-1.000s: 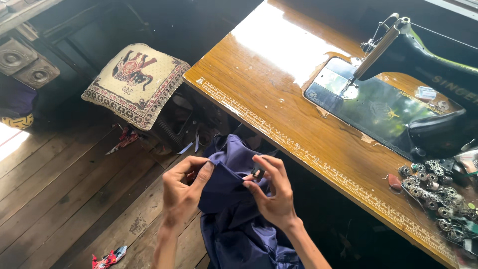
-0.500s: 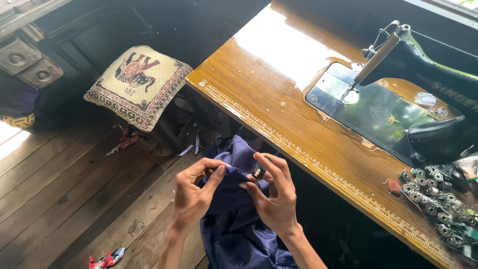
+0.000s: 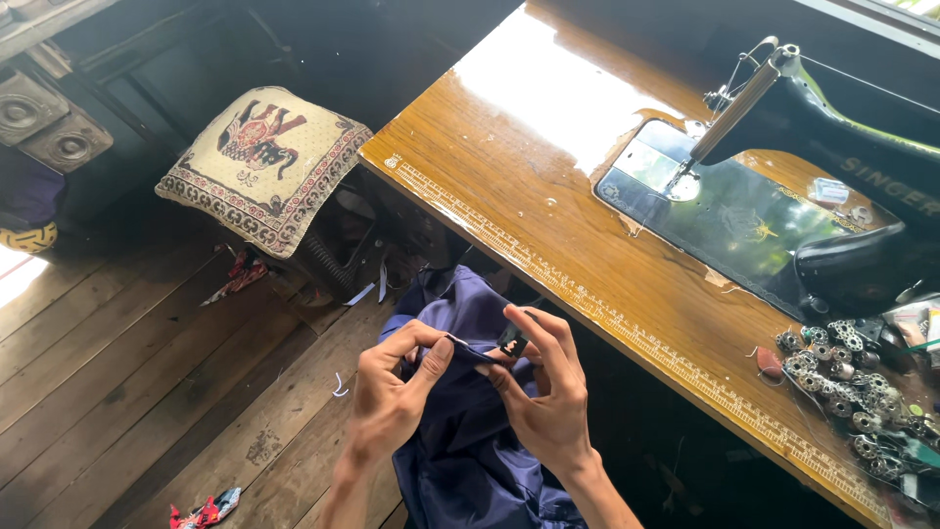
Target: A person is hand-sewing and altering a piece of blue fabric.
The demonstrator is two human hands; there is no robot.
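On the far left, two grey carved square blocks by a dark wall, and below them brown wooden floor planks. Near the bottom edge, a small red and blue scrap of cloth lying on the floor. A bit to the right, a square cream cushion with a red elephant picture sitting on a dark stool, with a red scrap of cloth on the floor just beside it. In the middle, low down, a dark blue soft cloth hanging over the lap and held up in front of the table edge. Left hand pinched shut on the top fold of the dark blue cloth, thumb and first finger pressed together. Right hand just beside it, fingers closed on the same fold and on a small dark bit there, too small to tell what. Behind the hands, a shiny brown wooden table with a ruler strip along its near edge. On the right, a black and green sewing machine standing on the table. At the far right, a heap of small round metal bobbins near the table edge.
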